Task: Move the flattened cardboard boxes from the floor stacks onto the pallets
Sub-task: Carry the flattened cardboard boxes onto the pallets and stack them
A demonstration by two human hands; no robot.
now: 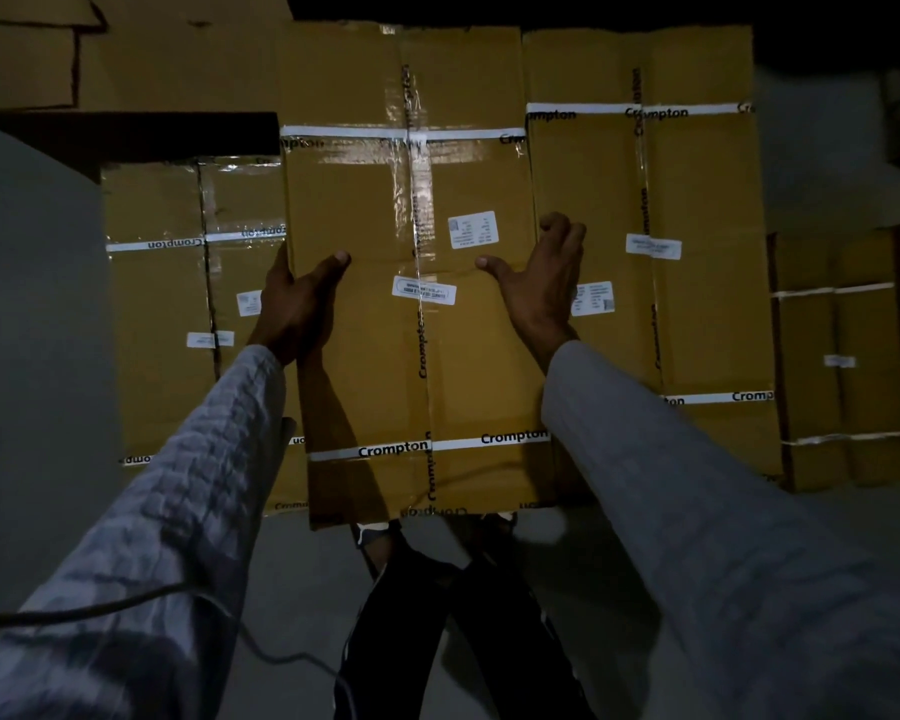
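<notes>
A flattened box is gripped at its side edges by the left hand and the right hand, thumbs on top; more boxes lie just beyond.

Taped brown flattened box atop similar flattened stacks, lengthwise, label up

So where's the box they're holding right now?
In the head view the box is at centre, held between the left hand and right hand, above two other flattened boxes, one to its left and one to its right.
</notes>
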